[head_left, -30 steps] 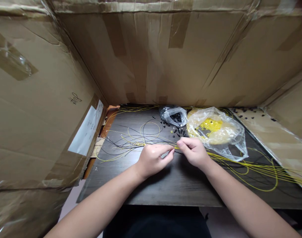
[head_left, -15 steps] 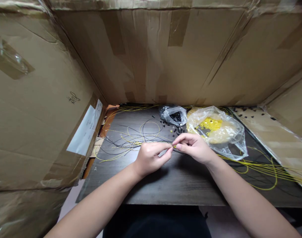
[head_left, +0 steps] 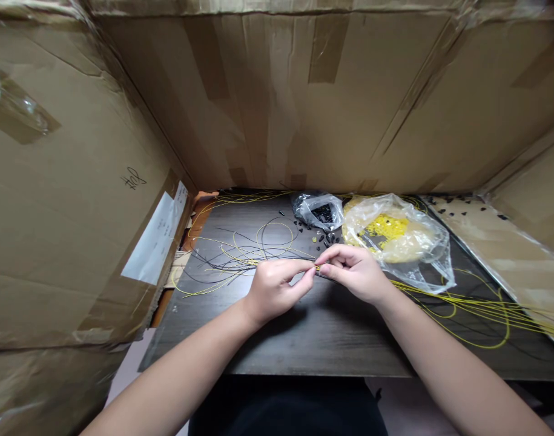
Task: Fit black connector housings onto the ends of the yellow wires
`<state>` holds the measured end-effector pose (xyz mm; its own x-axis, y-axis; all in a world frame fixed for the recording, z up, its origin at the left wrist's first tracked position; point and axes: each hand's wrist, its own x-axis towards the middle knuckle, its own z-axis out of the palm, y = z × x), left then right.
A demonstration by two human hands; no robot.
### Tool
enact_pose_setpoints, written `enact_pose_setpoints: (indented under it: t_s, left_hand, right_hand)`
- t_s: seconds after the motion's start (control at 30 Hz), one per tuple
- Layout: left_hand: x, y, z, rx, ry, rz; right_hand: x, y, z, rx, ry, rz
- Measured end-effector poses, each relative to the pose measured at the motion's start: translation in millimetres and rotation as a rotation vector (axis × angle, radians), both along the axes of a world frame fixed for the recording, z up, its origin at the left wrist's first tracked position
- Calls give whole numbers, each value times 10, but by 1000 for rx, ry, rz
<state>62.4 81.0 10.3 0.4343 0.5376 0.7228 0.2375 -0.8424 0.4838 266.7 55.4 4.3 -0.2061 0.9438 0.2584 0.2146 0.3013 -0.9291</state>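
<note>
Black and yellow wires run in a loose bundle across the dark tabletop, fanned out at the left and trailing off to the right. Over the bundle's middle, my left hand pinches wire between thumb and forefinger. My right hand meets it fingertip to fingertip, pinching the same stretch of wires. A sliver of yellow shows between the two hands, but the fingers cover the exact spot they work on. Just beyond my right hand lie loose small black pieces.
A clear bag of black pieces and a larger clear bag of yellow pieces stand at the back. Cardboard walls enclose the dark table at the back and sides. Scattered black bits lie on the cardboard at right.
My right hand has shifted slightly left and its fingers have come up against my left fingertips. My left hand has barely moved and keeps its pinch.
</note>
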Motion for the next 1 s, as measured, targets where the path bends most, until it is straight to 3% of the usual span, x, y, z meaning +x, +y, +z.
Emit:
enact_pose_setpoints:
  t_s: [0.33, 0.73, 1.0]
  left_hand:
    - [-6, -11, -36, -21, -6, -12]
    - [-14, -6, -20, -28, 65, 28]
    - [-29, 34, -71, 103, 73, 45]
  right_hand:
    - [-120, -103, 54, 334, -188, -146]
    - [-133, -104, 13, 539, -342, -166]
    - [-104, -94, 10, 633, -529, -211]
